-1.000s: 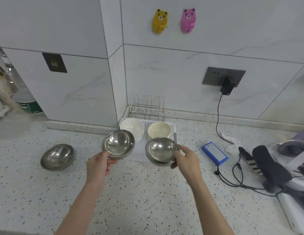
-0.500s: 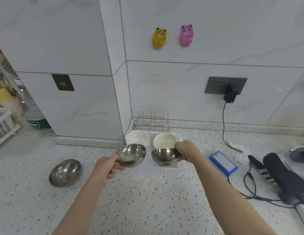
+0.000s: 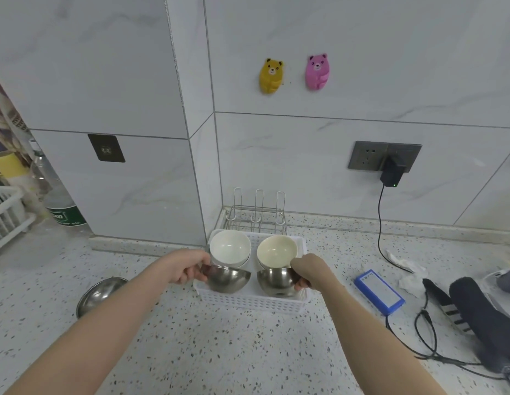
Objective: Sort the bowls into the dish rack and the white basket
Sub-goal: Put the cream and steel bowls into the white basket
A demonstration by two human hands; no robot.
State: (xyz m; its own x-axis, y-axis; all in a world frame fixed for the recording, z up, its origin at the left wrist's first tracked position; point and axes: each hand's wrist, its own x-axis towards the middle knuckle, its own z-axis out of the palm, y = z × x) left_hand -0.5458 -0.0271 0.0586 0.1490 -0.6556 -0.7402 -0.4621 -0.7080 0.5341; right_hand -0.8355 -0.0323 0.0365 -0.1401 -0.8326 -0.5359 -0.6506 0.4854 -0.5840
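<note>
My left hand [image 3: 183, 266] grips the rim of a steel bowl [image 3: 228, 279], my right hand [image 3: 309, 270] grips another steel bowl [image 3: 276, 282]; both openings face up, held side by side over the near end of the white basket [image 3: 248, 302]. Two white bowls [image 3: 230, 249] and [image 3: 276, 251] sit upright at its far end. The wire dish rack [image 3: 256, 215] stands behind. A third steel bowl [image 3: 98, 293] lies tilted at left, a blue box [image 3: 379, 292] at right.
</note>
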